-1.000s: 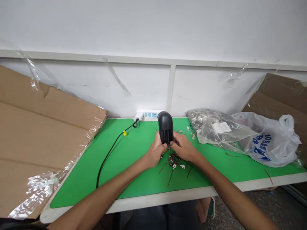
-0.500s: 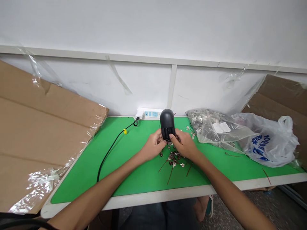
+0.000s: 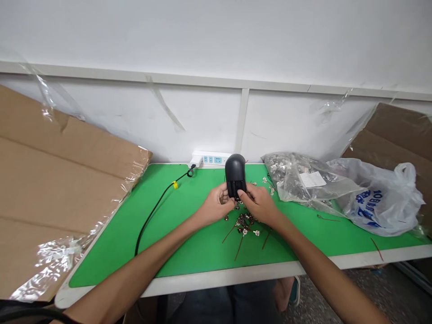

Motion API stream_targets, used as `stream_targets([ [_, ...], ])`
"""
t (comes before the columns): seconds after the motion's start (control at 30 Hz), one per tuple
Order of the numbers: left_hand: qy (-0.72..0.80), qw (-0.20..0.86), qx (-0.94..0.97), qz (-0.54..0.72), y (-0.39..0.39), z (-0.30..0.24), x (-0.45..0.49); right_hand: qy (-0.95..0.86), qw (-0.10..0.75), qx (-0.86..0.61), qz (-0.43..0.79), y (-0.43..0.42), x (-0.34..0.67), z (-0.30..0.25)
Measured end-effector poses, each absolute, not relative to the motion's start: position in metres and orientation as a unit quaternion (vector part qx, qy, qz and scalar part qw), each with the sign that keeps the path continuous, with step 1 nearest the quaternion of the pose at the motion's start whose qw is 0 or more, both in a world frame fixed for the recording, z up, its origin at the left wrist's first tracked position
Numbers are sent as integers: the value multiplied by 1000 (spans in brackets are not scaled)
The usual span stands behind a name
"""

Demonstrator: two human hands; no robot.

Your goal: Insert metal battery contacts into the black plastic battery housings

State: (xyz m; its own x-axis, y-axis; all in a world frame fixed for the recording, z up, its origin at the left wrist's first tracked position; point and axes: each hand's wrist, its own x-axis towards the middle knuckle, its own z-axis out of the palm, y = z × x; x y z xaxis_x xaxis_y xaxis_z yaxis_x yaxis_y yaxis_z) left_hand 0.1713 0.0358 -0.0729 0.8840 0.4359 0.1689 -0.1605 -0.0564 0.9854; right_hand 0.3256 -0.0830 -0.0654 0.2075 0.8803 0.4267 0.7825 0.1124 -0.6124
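Observation:
A black, rounded, mouse-shaped device [image 3: 235, 168] stands upright in front of me, with dark slots in its lower front. My left hand [image 3: 217, 203] is closed at its lower left edge, thumb tip by the bottom. On the right side, my right hand [image 3: 259, 201] grips it with the thumb pressed on the slotted front. Whether a small part is also pinched in my fingers is hidden. Just below the hands lies a pile of small metal parts [image 3: 245, 220], some with thin brown wires [image 3: 239, 248] attached.
A white power strip [image 3: 216, 159] with a plugged-in black cable [image 3: 161, 201] lies at the back of the green table mat [image 3: 189, 252]. To the right are a clear bag of metal parts [image 3: 286, 168] and a white plastic bag [image 3: 381, 198]. Cardboard [image 3: 60, 180] leans at the left.
The camera view has shifted very slightly. Both hands stay at the black device, with hardly any movement of the fingers.

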Motion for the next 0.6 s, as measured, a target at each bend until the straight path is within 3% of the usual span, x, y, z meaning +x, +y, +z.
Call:
stream_targets([
  [0.37, 100, 708, 672, 193, 41, -71, 171, -613, 445, -643, 107, -84, 327, -61],
  [0.6, 137, 747, 623, 190, 49, -63, 168, -490, 567, -553, 363, -76, 323, -69],
])
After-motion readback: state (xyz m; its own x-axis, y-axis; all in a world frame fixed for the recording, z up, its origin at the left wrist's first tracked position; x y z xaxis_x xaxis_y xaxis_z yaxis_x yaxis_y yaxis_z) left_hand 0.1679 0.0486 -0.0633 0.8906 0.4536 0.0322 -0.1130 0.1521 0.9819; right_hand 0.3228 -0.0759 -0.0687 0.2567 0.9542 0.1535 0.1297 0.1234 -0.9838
